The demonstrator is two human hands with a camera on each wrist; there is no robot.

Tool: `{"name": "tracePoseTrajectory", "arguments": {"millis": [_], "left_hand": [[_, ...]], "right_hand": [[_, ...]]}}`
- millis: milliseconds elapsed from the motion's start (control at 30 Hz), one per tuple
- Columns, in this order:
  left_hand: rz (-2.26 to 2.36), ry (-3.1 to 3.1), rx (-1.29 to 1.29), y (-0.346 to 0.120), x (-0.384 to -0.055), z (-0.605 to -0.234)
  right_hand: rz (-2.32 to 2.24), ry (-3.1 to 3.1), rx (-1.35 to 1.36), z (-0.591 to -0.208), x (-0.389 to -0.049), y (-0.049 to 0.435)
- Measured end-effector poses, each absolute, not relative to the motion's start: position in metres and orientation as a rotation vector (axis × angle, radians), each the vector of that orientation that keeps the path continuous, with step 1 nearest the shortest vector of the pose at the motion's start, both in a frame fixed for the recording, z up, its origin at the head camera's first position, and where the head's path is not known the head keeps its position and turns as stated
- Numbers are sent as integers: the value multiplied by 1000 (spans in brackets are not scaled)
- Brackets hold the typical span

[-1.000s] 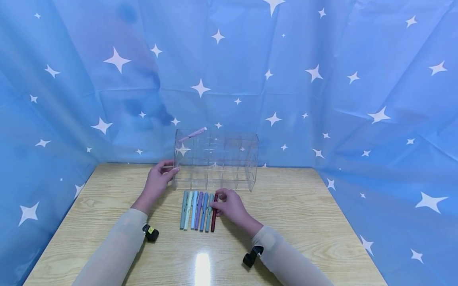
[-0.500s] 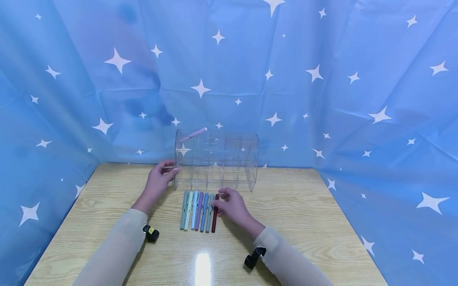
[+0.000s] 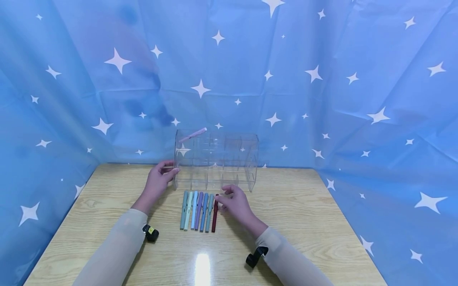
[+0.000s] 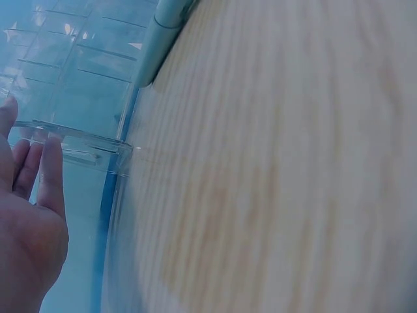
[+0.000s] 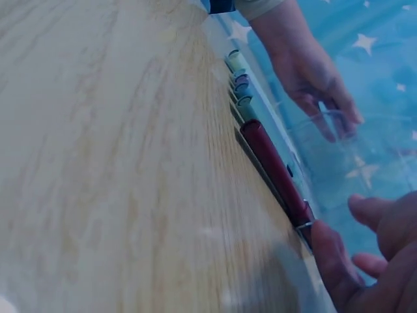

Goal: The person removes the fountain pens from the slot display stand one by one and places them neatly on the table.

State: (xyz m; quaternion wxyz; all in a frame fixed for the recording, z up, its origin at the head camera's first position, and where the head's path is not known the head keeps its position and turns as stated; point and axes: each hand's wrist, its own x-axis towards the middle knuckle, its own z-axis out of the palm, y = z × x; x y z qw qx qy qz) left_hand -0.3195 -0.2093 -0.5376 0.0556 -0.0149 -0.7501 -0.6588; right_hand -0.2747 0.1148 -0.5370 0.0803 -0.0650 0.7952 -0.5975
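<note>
A clear acrylic organizer (image 3: 216,159) with several compartments stands at the back of the table. At its left side my left hand (image 3: 159,178) holds the side wall, thumb in front and fingers behind; in the left wrist view the wall's edge passes between them. A row of capped pens lies before the organizer, from grey-green (image 3: 183,210) to purple (image 3: 198,210). At the right end is a dark red pen (image 3: 214,214). My right hand (image 3: 237,204) touches that pen's upper end with the thumb, its other fingers spread apart. A lilac pen (image 3: 193,134) leans in the organizer's top left compartment.
The wooden table (image 3: 304,222) reaches back to a blue star-patterned cloth (image 3: 229,59), which also rises at both sides. The organizer stands close to the rear cloth. Both forearms come in from the front, each with a small black wrist camera (image 3: 152,233).
My right hand has shifted slightly right, and its fingers have parted from the dark red pen, leaving the thumb at its end. The left hand and organizer stay put.
</note>
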Motion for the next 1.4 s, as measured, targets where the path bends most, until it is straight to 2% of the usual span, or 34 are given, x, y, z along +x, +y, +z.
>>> {"name": "tracePoseTrajectory", "arguments": {"millis": [167, 333, 733, 967, 1400], "left_hand": [[-1998, -2268, -55, -209, -321, -538], [-2019, -2250, -53, -210, -322, -540], [-2010, -2263, -55, -211, -322, -540], [-2027, -2264, -37, -211, -322, -542], [-2022, -2257, -70, -211, -322, -540]], "right_hand": [[-1814, 2442, -229, -530, -277, 115], [-1885, 2578, -347, -505, -286, 106], [-2140, 2736, -551, -449, -328, 44], [-2098, 2958, -491, -437, -345, 10], [-2048, 3185, -249, -427, -355, -33]]}}
